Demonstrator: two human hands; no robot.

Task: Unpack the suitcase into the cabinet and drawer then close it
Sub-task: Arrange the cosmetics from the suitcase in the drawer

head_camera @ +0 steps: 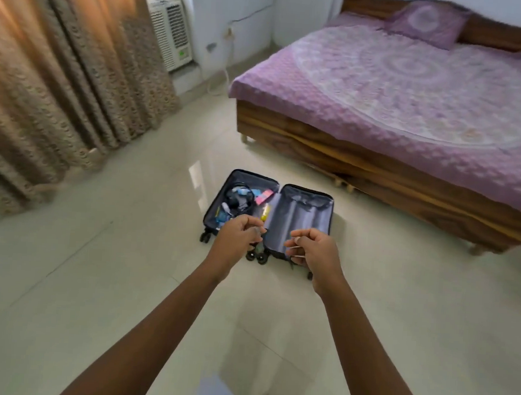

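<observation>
On the pale floor near the bed [411,99], an opened suitcase [301,212] is reached for with both hands.
Headphones [237,199] and small packets are packed in its left half; if the headphones are lifted fast, their cable could drag loose items out. The left hand [238,237] is held above that half, fingers bunched to the thumb, any pinch untellable; the right hand [314,251], apart from it, is loosely curled, nothing held.

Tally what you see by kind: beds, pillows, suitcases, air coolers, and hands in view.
bed: 1
pillow: 1
suitcase: 1, lying open on the floor
air cooler: 1
hands: 2, left hand and right hand
Total: 6
</observation>
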